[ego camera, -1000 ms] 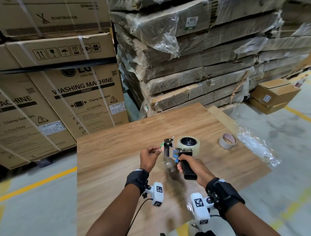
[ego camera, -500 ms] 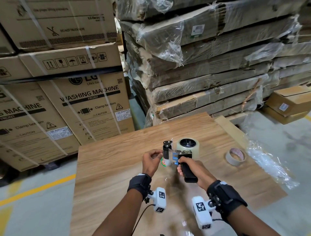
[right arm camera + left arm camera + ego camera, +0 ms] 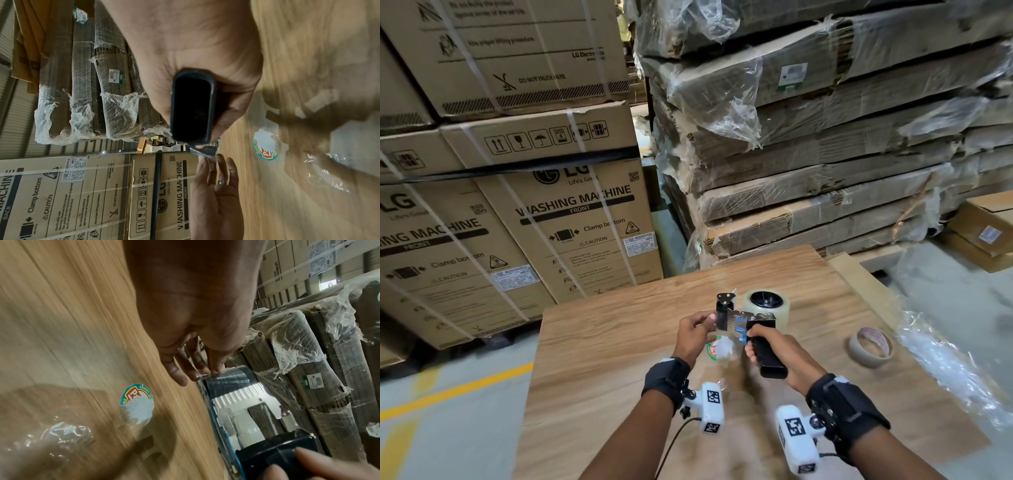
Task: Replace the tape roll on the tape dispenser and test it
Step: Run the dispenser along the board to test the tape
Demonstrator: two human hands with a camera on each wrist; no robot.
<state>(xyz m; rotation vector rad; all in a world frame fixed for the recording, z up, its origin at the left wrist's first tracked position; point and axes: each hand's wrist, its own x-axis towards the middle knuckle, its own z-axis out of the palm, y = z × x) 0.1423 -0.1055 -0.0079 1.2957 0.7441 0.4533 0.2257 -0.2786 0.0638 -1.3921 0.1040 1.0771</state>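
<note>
The tape dispenser (image 3: pixel 744 320) is held above the wooden table (image 3: pixel 602 359). My right hand (image 3: pixel 751 346) grips its black handle (image 3: pixel 770 356), whose end faces the camera in the right wrist view (image 3: pixel 193 105). A new clear tape roll (image 3: pixel 767 305) sits on its hub. At the dispenser's front my left hand (image 3: pixel 710 318) pinches the clear tape end against the black roller (image 3: pixel 228 378); its fingertips (image 3: pixel 195 371) lie on the film. A serrated metal blade plate (image 3: pixel 242 395) shows behind the roller.
An old tape roll (image 3: pixel 871 346), almost used up, lies on the table to the right. A round sticker (image 3: pixel 717 347) and crumpled clear film (image 3: pixel 61 434) lie under my hands. Stacked washing-machine cartons (image 3: pixel 534 222) and wrapped cardboard stacks (image 3: pixel 825 154) stand behind the table.
My left hand has come in from just left of the dispenser to its front roller and holds the tape end there. The right hand keeps its grip on the handle.
</note>
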